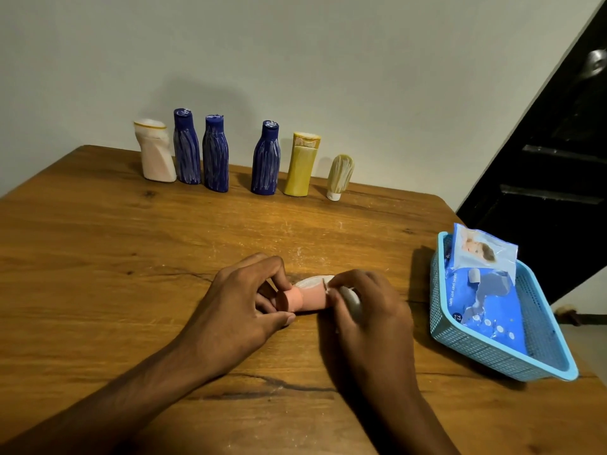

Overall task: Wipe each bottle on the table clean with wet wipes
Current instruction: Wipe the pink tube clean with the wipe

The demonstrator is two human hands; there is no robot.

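small pink plastic bottle (pixel 303 298): light, rigid, likely slick | left hand (pixel 244 302) pinches cap end | right hand (pixel 368 310) wraps white wet wipe (pixel 315 281) around body

3 blue bottles (pixel 215 154) streaked white; held bottle (pixel 303 298) pink; basket (pixel 492 353) perhaps turquoise.

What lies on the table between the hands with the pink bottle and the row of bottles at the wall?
In the head view, only bare wooden table with faint white smears separates the pink bottle from the row of bottles.
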